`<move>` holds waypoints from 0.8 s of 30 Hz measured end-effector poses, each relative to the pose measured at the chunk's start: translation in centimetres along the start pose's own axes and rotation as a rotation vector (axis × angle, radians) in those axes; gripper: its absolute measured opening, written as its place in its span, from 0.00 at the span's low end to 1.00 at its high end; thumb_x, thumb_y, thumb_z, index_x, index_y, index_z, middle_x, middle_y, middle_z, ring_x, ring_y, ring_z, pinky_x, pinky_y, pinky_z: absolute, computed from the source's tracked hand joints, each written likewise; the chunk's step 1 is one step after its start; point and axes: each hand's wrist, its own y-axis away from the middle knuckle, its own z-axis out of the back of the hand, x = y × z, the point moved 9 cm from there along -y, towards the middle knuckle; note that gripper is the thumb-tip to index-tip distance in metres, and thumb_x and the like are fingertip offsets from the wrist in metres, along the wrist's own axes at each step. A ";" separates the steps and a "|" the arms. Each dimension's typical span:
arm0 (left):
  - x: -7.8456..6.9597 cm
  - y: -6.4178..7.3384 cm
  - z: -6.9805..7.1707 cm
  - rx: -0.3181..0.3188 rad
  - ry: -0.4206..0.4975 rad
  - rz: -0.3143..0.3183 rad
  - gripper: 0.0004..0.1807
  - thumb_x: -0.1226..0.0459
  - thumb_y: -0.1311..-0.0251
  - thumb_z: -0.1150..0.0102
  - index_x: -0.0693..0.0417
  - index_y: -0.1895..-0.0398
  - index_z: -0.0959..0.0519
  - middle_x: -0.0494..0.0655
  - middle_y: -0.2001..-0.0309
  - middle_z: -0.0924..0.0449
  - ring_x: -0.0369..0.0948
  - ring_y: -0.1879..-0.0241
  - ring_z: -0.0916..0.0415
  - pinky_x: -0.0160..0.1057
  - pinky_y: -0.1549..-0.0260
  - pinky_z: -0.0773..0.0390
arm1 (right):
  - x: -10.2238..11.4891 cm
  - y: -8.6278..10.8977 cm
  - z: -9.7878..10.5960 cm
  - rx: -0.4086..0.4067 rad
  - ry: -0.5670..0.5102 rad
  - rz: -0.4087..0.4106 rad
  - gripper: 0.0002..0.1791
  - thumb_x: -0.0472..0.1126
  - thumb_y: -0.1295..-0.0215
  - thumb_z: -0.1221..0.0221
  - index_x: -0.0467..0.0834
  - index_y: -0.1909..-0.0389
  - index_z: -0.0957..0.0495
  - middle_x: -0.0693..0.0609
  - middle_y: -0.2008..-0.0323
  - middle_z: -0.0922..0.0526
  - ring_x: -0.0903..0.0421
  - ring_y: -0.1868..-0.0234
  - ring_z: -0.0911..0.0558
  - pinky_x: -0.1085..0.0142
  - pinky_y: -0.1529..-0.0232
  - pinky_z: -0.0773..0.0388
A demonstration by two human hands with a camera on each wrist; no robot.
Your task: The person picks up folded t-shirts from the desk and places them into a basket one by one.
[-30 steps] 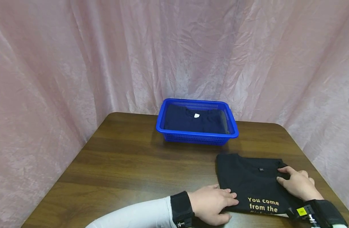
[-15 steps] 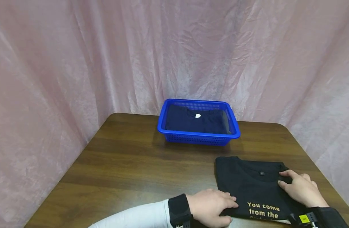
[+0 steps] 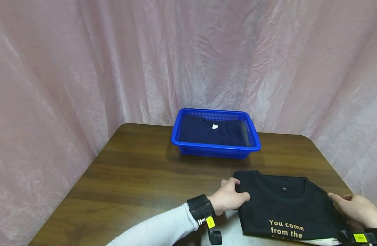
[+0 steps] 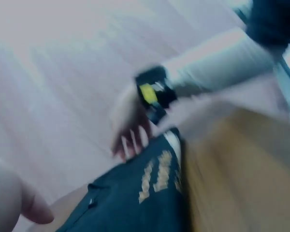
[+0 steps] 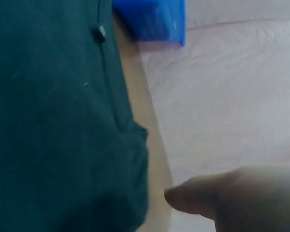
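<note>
A folded black T-shirt with gold lettering lies on the table's front right, its collar towards the back. My left hand is at its left edge, thumb and fingers apart, the thumb over the cloth. Beside the right edge is my right hand, thumb extended near the cloth. In the left wrist view, which is blurred, the right hand reaches down with spread fingers at the shirt's far edge. The right wrist view shows a gap between one finger and the shirt.
A blue plastic basket stands at the back of the wooden table. Inside it lies folded dark navy clothing with a white neck label. Pink curtains hang behind the table.
My left hand has moved from lying flat on the shirt's lower left part up to its left edge. The right hand has slid off the top right area, outward beside the right edge.
</note>
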 end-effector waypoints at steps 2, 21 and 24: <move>0.4 -0.4 0.0 -0.038 0.117 0.073 0.33 0.63 0.47 0.33 0.60 0.38 0.34 0.60 0.44 0.41 0.49 0.60 0.28 0.47 0.65 0.16 | 0.0 0.0 -0.7 0.060 -0.065 0.019 0.41 0.62 0.25 0.59 0.20 0.66 0.30 0.45 0.84 0.27 0.55 0.82 0.24 0.62 0.79 0.21; -0.1 -2.9 -2.9 0.151 0.321 0.139 0.09 0.68 0.46 0.32 0.62 0.67 0.23 0.45 0.73 0.26 0.39 0.77 0.29 0.34 0.76 0.24 | 1.5 0.5 -3.8 0.327 -0.525 -0.004 0.50 0.63 0.23 0.58 0.14 0.36 0.49 0.38 0.58 0.17 0.44 0.61 0.17 0.51 0.61 0.17; -0.4 -2.7 -3.1 0.185 0.241 0.102 0.29 0.66 0.44 0.32 0.70 0.42 0.29 0.51 0.58 0.21 0.44 0.63 0.23 0.48 0.58 0.20 | 1.7 0.5 -3.8 0.353 -0.568 0.054 0.46 0.58 0.20 0.60 0.15 0.33 0.57 0.26 0.48 0.26 0.44 0.54 0.19 0.50 0.57 0.18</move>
